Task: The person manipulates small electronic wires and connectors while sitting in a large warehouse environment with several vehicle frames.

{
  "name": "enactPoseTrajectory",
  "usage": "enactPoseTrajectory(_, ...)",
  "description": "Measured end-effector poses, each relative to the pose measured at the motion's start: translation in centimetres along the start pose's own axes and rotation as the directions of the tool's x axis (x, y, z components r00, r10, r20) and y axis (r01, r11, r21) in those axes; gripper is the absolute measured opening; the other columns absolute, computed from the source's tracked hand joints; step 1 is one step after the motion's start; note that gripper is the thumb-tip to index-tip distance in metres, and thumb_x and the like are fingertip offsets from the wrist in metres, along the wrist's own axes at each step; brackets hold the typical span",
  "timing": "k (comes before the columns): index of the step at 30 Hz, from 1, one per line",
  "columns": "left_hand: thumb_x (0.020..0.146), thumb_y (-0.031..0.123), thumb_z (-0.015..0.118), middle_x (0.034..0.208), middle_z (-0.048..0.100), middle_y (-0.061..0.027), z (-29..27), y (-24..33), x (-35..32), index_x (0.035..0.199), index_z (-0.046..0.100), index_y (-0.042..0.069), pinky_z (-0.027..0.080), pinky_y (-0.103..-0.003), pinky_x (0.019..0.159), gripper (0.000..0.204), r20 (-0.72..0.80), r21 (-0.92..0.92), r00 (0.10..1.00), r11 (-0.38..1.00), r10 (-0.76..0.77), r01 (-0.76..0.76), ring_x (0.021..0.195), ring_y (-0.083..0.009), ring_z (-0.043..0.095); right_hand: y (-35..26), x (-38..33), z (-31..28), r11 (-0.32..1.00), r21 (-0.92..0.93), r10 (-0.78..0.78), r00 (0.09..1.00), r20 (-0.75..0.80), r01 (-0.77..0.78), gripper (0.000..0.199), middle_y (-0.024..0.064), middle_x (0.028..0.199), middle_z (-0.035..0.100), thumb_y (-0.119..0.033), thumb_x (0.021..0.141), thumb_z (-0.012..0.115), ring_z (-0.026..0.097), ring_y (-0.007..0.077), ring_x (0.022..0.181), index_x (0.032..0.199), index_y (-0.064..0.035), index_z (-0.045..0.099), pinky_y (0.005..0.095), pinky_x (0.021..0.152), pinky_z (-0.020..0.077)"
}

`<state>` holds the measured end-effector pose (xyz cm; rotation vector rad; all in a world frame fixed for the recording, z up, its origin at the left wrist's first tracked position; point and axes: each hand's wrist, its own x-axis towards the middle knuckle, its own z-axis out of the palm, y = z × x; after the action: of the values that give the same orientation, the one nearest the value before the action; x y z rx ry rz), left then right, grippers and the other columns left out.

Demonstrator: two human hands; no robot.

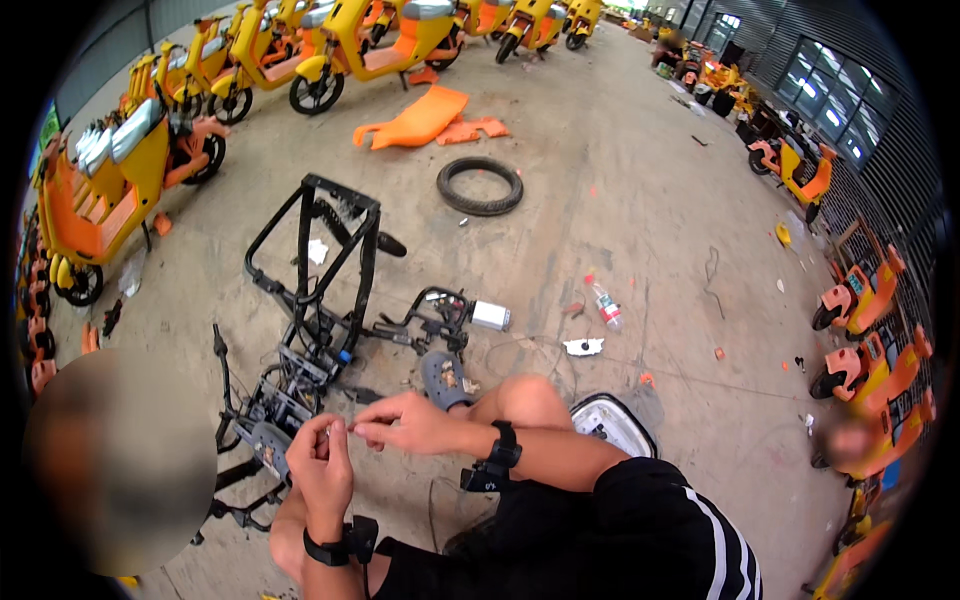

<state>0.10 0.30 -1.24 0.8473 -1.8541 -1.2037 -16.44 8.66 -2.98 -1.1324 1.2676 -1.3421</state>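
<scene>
Left hand [320, 464] and right hand [406, 424]: fingertips narrow, almost meeting, both pinching a small part [351, 428]. It sits right of the left thumb, equally near each hand; frame [320, 342] beyond. Long axis: cannot tell, too small.

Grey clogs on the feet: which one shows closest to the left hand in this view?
The left-foot clog, just left of the left hand in the picture. The right-foot clog appears farther off, above the right hand.
</scene>
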Motion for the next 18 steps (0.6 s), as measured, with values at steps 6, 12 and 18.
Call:
enactPoseTrajectory(6,0.092,0.006,0.068,0.075,0.062,0.0002,0.1,-0.4,-0.2,0.098,0.067,-0.003,0.044,-0.022,0.059,0.01,0.102,-0.126,0.993,0.99,-0.058,0.07,0.066,-0.0044,0.053,0.3,-0.3,0.0,0.906,-0.348,-0.34,0.905,-0.257,0.241,0.014,0.0107,0.076,0.071,-0.007,0.086,0.075,0.062,0.0105,0.059,0.099,-0.0007,0.076,0.0243,0.054,0.0478)
enactPoseTrajectory(12,0.096,0.009,0.065,0.072,0.059,0.002,-0.7,1.5,-0.3,0.099,0.067,-0.003,0.039,-0.02,0.055,0.013,0.148,-0.233,0.97,0.947,-0.192,0.223,0.063,-0.0015,0.049,0.2,0.0,0.8,0.753,-0.548,-0.53,0.829,-0.178,0.364,0.017,0.0088,0.07,0.069,-0.001,0.082,0.076,0.059,0.0127,0.053,0.099,-0.001,0.076,0.0251,0.049,0.0444)
enactPoseTrajectory(18,0.097,0.008,0.064,0.067,0.057,0.0028,0.1,1.7,-0.4,0.102,0.067,-0.003,0.037,-0.02,0.052,0.012,0.144,-0.242,0.973,0.947,-0.182,0.213,0.059,-0.0013,0.046,-0.7,-0.3,0.7,0.733,-0.566,-0.552,0.816,-0.169,0.378,0.018,0.0085,0.072,0.071,0.001,0.083,0.076,0.063,0.013,0.055,0.101,-0.0012,0.076,0.0248,0.05,0.0466)
